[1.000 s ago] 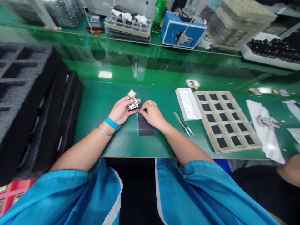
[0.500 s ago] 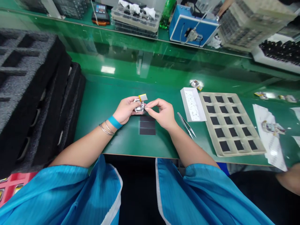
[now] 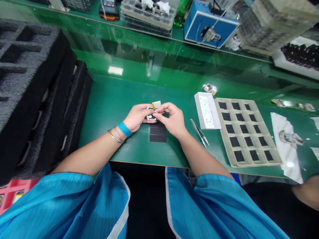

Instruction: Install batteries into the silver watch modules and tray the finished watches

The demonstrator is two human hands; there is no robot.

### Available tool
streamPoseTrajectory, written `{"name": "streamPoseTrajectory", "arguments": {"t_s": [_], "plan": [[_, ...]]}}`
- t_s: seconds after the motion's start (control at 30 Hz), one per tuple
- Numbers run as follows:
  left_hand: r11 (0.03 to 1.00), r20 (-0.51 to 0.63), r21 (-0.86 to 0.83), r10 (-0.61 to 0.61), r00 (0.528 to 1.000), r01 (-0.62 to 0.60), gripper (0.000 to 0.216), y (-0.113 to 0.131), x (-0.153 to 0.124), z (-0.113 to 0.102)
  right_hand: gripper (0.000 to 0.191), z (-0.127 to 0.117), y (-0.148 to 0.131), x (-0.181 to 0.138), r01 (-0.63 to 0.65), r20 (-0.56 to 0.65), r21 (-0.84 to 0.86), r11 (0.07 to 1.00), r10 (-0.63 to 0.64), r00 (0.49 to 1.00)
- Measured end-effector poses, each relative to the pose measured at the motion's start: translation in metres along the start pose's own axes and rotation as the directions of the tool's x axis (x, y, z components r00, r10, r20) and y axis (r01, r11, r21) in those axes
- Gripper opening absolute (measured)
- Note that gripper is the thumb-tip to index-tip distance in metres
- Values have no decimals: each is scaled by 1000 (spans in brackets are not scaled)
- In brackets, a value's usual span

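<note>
green bench [image 3: 109, 103], white device [image 3: 150, 117] in left hand [image 3: 136, 118]

White on the small boxy gadget [image 3: 151, 117], yellow and grey on its flat pack [image 3: 157, 105], 15 black squares [image 3: 243, 128] in the long cream plastic tray [image 3: 259, 164].

This is an electronics assembly workshop, shown by the green surface [image 3: 112, 93], tweezers [image 3: 199, 132], compartmented tray [image 3: 249, 133] and stacked foam trays [image 3: 56, 86].

Bright light bounces off the glossy green tabletop [image 3: 112, 89] in a hard white rectangle! Shadow swallows the sides of the stacked charcoal foam trays [image 3: 48, 68]; the small white-framed device [image 3: 150, 117] goes soft, and wide-angle stretch tilts the pale, boxy stack [image 3: 270, 28] upper right.
</note>
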State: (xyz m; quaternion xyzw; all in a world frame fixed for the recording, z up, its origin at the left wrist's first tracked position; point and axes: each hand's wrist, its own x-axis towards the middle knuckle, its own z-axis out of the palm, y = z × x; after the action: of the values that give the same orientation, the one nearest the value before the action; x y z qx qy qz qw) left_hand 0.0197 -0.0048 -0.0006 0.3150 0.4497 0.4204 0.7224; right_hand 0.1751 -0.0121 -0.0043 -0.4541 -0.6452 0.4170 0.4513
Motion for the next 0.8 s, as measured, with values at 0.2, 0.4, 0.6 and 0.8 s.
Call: {"name": "streamPoseTrajectory", "arguments": {"t_s": [0.2, 0.4, 0.6, 0.8], "plan": [[999, -10, -34, -31, 999, 31, 15, 2, -3, 0, 6, 3, 1, -6, 167, 0, -264, 950, -173, 985], [1000, -7, -16, -8, 1000, 8, 19, 4, -5, -1, 26, 5, 4, -7, 203, -134, -438, 876, -287, 948], [999, 26, -19, -30, 999, 30, 23, 5, -4, -2, 22, 1, 19, 2, 19, -143, -63, 998, -28, 989], [995, 172, -81, -46, 984, 61, 36, 6, -5, -4, 10, 1, 8, -3, 146, -255, -325, 935, -235, 938]]}}
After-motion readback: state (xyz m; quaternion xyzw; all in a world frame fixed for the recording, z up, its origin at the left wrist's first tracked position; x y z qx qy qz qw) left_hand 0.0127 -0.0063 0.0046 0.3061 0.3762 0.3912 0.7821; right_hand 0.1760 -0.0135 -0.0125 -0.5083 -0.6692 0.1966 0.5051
